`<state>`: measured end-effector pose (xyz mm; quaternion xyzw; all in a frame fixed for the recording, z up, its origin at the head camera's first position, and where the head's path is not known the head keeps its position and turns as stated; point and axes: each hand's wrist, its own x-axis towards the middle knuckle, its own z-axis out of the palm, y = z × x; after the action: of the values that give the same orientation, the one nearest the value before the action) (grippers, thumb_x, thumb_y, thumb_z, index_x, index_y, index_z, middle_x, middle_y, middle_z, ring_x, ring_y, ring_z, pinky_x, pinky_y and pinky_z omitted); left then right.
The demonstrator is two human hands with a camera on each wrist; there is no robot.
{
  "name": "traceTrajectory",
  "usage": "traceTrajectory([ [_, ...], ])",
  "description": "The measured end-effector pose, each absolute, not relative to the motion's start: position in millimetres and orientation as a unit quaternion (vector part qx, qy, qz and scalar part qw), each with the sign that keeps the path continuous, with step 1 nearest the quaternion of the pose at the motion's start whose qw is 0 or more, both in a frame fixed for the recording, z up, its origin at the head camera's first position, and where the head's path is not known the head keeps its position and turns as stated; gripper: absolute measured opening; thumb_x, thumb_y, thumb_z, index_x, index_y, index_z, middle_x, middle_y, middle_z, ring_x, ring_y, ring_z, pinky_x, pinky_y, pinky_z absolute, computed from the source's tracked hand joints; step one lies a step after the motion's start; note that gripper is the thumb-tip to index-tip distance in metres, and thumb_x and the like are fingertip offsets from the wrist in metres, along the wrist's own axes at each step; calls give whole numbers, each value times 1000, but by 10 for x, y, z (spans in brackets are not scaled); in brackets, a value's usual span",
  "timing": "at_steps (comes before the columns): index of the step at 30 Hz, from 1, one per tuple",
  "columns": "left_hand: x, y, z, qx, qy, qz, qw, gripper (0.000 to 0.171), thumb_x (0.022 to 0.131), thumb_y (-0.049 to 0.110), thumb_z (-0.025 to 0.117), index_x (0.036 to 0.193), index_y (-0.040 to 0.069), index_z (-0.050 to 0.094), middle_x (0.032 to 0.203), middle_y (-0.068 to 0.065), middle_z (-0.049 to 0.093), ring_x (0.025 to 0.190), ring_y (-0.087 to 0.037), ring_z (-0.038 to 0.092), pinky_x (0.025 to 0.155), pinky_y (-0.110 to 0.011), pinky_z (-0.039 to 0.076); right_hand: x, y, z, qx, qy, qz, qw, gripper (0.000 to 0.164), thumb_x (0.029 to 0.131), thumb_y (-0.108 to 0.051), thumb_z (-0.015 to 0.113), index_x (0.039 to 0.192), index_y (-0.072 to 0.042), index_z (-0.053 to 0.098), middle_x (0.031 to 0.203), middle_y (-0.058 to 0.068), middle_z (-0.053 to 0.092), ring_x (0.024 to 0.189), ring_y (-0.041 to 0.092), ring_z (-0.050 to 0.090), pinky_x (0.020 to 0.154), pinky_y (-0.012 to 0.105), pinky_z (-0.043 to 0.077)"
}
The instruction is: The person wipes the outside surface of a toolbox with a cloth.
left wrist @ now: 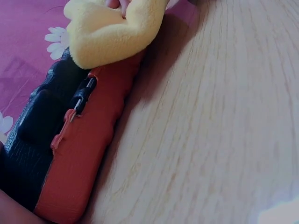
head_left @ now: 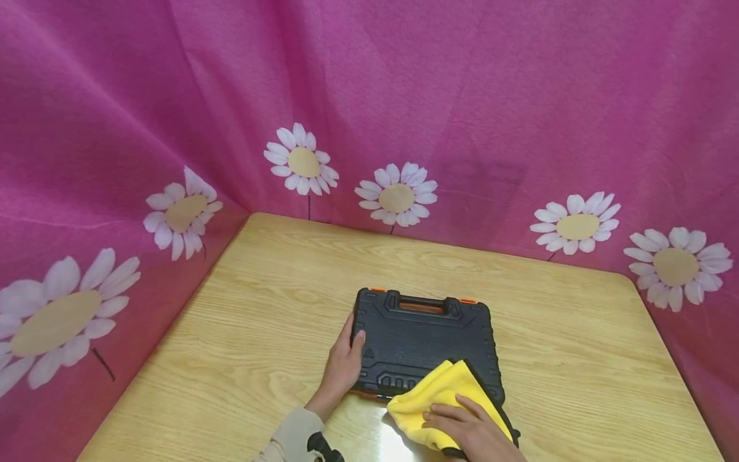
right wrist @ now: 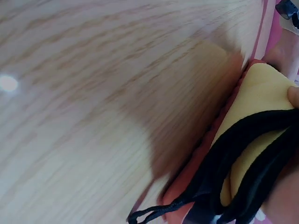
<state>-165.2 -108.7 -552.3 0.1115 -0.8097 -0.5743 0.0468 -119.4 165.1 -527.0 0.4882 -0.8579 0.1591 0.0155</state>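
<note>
A black tool case [head_left: 427, 340] with an orange-red lower half [left wrist: 88, 158] lies on the wooden table, its carry handle [head_left: 421, 305] at the far side. My left hand [head_left: 342, 366] grips its left edge, thumb over the top face. At the near right corner, my right hand [head_left: 470, 430] holds a folded yellow cloth [head_left: 427, 401] with black edging against the case. The cloth covers that corner and hangs over the near side. In the left wrist view, fingertips [left wrist: 120, 5] sink into the cloth above a latch [left wrist: 84, 95]. A black cord loop [right wrist: 154, 212] trails from the cloth.
The wooden table [head_left: 260, 308] extends around the case on both sides and behind it. A magenta curtain [head_left: 462, 96] with large white daisies encloses the table at the back, left and right. Light glares off the tabletop near the front.
</note>
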Motion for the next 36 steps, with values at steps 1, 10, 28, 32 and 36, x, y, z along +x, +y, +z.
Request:
traceTrajectory([
  [1,-1653,-1089,-5526,112,-809,-575,46,55,109,24,42,156,0,27,157,-23,30,144,-42,26,115,-58,23,-1197,1668,-5280,491,-857,158,24,41,93,-49,65,122,-20,71,123,-9,67,114,14,61,93,49,46],
  [10,-1648,-1096,-5527,112,-809,-576,48,55,108,24,42,156,0,28,157,-23,32,144,-42,27,114,-58,24,-1216,1822,-5374,504,-846,158,78,48,90,-53,68,117,-13,72,118,-6,69,108,16,62,112,12,-1],
  [28,-1650,-1095,-5506,114,-803,-583,40,56,109,25,41,157,1,26,158,-21,30,145,-40,25,116,-56,22,-1117,2119,-5417,459,-871,147,98,45,82,-49,77,110,-14,74,116,-10,69,106,14,64,113,11,-1],
  [32,-1649,-1095,-5509,115,-804,-582,37,56,109,25,41,157,2,26,159,-20,30,145,-40,26,115,-57,22,-1108,2174,-5444,455,-870,154,110,47,79,-48,79,111,-14,73,116,-11,69,105,13,63,113,12,1],
  [36,-1642,-1094,-5501,115,-805,-581,32,56,109,25,41,158,4,25,159,-20,30,144,-41,26,114,-58,24,-1114,2249,-5480,452,-870,164,110,48,78,-46,81,112,-14,72,117,-11,68,106,13,62,112,11,1],
])
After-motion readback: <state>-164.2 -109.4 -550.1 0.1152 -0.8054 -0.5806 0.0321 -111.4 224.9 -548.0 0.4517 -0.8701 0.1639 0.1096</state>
